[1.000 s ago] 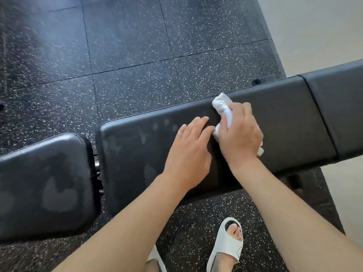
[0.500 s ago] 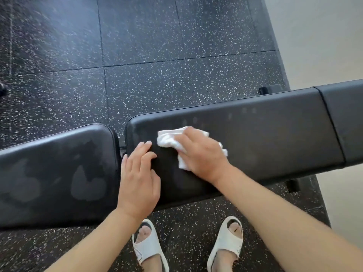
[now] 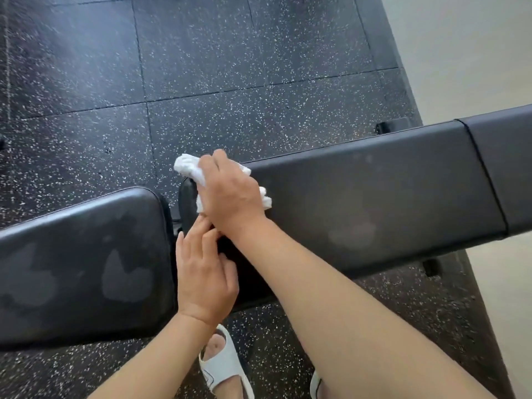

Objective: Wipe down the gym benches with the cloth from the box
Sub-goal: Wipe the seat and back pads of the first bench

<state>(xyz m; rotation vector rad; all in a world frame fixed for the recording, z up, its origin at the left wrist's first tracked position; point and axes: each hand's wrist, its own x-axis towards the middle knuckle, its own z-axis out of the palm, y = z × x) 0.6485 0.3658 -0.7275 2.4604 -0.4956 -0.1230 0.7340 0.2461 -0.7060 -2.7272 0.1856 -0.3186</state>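
A black padded gym bench crosses the view in two parts: a long back pad [image 3: 374, 203] on the right and a shorter seat pad [image 3: 80, 260] on the left, with a narrow gap between them. My right hand [image 3: 230, 197] presses a crumpled white cloth [image 3: 188, 167] on the far left corner of the long pad; the cloth sticks out past the pad's edge. My left hand [image 3: 201, 272] lies flat with fingers apart on the near left end of the same pad, its fingertips touching my right wrist. Damp patches show on both pads.
Black rubber floor tiles with white flecks [image 3: 201, 82] lie under and beyond the bench. A pale floor strip [image 3: 475, 67] runs along the right. My feet in white slide sandals [image 3: 221, 367] stand just in front of the bench. A bench foot [image 3: 393, 126] shows behind the long pad.
My right hand has swept the cloth leftward along the long pad to its far left corner. My left hand followed to the left end, near the gap.
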